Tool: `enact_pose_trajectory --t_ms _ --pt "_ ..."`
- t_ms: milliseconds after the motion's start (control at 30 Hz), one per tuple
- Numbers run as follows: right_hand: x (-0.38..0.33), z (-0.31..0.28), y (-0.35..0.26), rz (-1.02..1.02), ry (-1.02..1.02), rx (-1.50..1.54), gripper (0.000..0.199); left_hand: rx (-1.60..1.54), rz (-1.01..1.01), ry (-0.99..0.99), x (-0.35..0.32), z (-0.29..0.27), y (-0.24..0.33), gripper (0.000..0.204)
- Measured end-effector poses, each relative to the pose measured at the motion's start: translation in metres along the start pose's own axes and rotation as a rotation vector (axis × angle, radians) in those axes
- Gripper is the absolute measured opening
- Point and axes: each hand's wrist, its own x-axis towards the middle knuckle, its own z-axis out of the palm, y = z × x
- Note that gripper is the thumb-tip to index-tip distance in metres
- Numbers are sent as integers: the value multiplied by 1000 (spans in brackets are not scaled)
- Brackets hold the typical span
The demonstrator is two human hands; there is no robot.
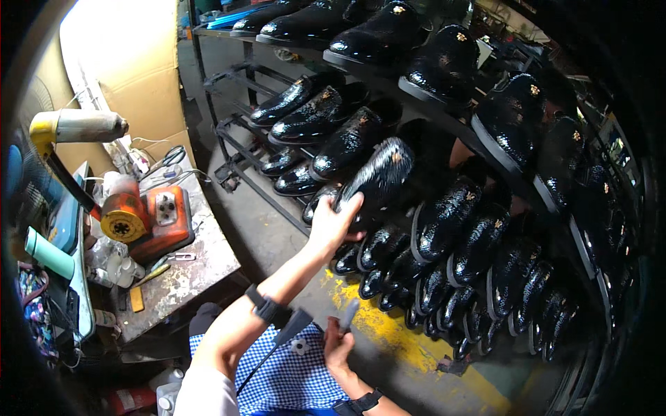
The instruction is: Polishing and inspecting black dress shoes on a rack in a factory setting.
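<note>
My left hand reaches out over the racks and is closed round the near end of a glossy black shoe. Light streaks shine along the shoe's upper. Lower down, in front of a blue-and-white checked cloth, my right hand is wrapped round a short grey stick-like tool that points up. The tool's exact kind does not show. Glossy black shoes with small gold ornaments stand on the rack just beyond my left hand.
Tiered dark metal racks carry several more shoes ahead and to the right. On the left, a worn workbench holds an orange machine, a yellow-and-black lamp-like arm, scissors and small bottles. Yellow paint marks the floor.
</note>
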Motion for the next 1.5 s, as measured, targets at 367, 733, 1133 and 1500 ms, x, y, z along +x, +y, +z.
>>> enact_pose_trajectory --t_ms 367,733,1133,1500 --pt "3 0 -102 90 101 772 54 890 622 -75 -187 -194 -16 60" --pt "-18 18 -90 117 -144 693 8 990 476 -67 -244 -223 7 51" --pt "3 -10 -114 311 -115 219 31 959 465 48 -276 -204 -14 64" --pt "-46 -21 -143 -840 -779 -989 29 1250 375 118 -302 -196 -43 73"
